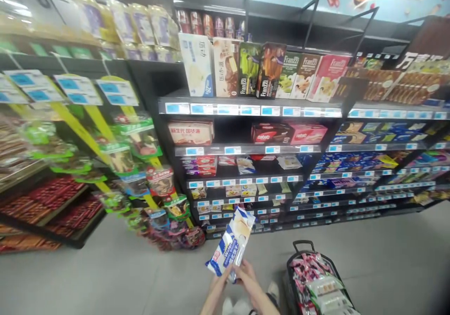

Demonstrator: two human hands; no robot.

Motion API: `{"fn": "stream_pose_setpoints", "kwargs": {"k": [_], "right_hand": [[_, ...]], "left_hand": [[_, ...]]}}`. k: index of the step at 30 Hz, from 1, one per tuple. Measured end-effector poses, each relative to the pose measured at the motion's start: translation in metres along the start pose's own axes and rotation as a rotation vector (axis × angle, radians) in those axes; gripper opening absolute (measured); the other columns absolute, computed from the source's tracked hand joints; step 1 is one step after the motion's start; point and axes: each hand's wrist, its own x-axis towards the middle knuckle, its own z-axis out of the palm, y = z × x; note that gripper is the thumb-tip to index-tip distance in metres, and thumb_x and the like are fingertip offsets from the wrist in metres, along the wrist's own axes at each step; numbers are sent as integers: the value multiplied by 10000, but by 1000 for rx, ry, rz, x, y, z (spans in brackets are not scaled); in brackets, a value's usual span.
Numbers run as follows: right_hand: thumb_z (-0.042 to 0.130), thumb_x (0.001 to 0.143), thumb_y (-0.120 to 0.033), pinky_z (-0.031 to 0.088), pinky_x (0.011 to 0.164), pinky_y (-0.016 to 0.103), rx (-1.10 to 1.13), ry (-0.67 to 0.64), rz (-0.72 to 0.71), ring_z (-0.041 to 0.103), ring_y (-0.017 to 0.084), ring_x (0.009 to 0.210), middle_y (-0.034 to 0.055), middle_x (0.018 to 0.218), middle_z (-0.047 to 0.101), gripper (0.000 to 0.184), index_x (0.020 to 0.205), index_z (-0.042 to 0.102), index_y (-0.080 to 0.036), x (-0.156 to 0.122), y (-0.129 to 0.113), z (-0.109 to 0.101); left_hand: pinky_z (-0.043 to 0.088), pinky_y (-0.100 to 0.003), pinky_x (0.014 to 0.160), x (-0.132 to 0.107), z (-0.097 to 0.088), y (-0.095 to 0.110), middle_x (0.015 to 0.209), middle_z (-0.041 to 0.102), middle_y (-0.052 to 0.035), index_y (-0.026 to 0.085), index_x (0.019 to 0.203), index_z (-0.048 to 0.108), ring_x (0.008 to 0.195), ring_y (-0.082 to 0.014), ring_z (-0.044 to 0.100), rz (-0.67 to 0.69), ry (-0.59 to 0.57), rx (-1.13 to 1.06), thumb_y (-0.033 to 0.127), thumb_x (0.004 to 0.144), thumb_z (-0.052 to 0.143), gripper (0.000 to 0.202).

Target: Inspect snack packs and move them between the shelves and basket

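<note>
Low in the middle of the view, a blue and white packet of wafer biscuits is held up at a slant, its printed front facing me. My left hand grips its lower end, with the thumb on the front. On the right side of the same end, my right hand has its fingers closed round the packet. Both hands sit close together, and the fingers behind the wrapper are hidden. Beyond the packet rise the dark snack shelves with their rows of price tags.
At my lower right stands a black shopping basket with a handle, full of pink and white packets. Hanging bags of snacks on yellow strips line the left. Boxed biscuits fill the upper shelf. Grey floor lies in front.
</note>
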Motion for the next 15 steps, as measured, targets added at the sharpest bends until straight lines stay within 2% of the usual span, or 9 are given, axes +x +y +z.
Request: {"fn": "stream_pose_setpoints", "kwargs": {"k": [3,5,7,9,11,13,15], "right_hand": [[823,566,-700,567,743,475,-18,-128,-25,729,329,903,73,1053,749,681,1109,691,-310,-9,-5,22],[820,590,-698,549,699,400,-84,-212,-32,727,298,890,88,1040,749,669,1096,706,-276,-15,-14,24],[726,663,-767,536,700,359,-144,-260,-20,725,270,873,108,968,751,643,996,738,-217,-16,-28,21],[605,683,-860,538,687,362,-163,-219,8,717,268,814,131,868,739,731,843,741,-160,-8,-49,15],[666,611,-848,534,630,373,-159,-6,0,700,279,738,135,811,728,740,807,730,-137,12,-78,9],[726,682,-709,550,690,370,-157,103,-72,695,263,790,116,868,736,592,861,728,-145,43,-113,5],[716,795,-519,560,802,357,-130,177,-164,691,244,922,98,1012,735,400,991,721,-170,80,-153,2]], "left_hand": [[474,-443,1086,-5,-12,14,1076,753,-136,181,1030,707,1212,-353,650,47,56,-100,193,622,871,440],[495,-446,1079,-8,-23,20,1114,752,-126,174,1107,690,1198,-339,662,32,62,-151,171,701,821,426],[498,-428,1087,-11,-33,24,1203,732,-117,182,1175,666,1238,-315,639,-14,76,-207,146,786,749,399],[489,-399,1103,-15,-42,28,1309,688,-113,184,1229,643,1309,-296,585,-56,117,-238,103,829,693,411],[483,-380,1110,-21,-49,31,1383,644,-108,184,1270,625,1354,-287,542,-65,145,-243,73,832,680,455],[486,-372,1108,-28,-54,35,1416,622,-90,205,1312,605,1365,-279,530,-48,136,-251,82,832,687,502],[486,-372,1108,-35,-59,37,1416,624,-73,226,1335,596,1366,-275,528,-32,120,-268,124,844,688,511]]}}
